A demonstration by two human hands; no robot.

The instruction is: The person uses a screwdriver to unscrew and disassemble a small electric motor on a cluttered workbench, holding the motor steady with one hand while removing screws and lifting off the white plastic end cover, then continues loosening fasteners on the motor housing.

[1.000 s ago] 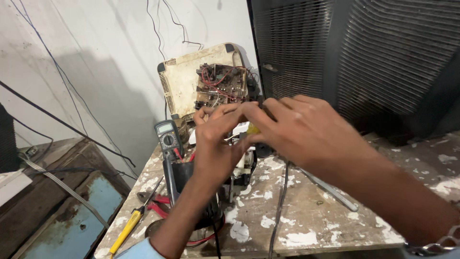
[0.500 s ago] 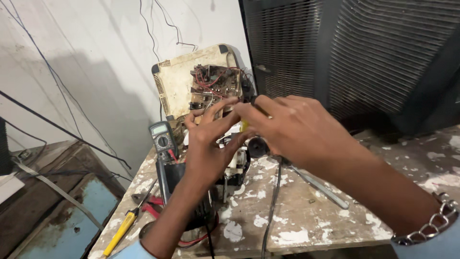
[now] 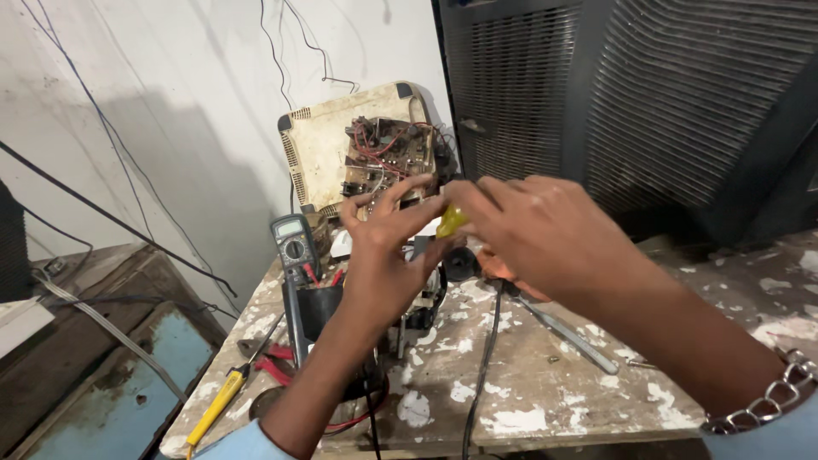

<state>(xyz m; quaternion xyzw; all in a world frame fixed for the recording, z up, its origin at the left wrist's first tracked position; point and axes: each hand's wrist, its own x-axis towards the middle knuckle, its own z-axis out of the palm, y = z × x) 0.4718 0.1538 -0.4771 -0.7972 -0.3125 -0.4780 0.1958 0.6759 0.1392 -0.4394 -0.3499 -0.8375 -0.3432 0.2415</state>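
- Where the two hands meet above the bench, the right hand has its fingers curled together around a small yellow-green plastic piece, which peeks out at its fingertips (its long axis cannot be told, most of it being hidden).
- The left hand lies just left of that grip, fingers spread and half bent, fingertips touching or nearly touching the piece; neither hand is clearly the nearer.
- Behind the grip stands a cream plastic casing with an exposed brown circuit board.
- Left and below: a grey handheld multimeter, then a yellow-handled screwdriver.
- Right and below lies a grey metal rod on the paint-spattered wooden bench.
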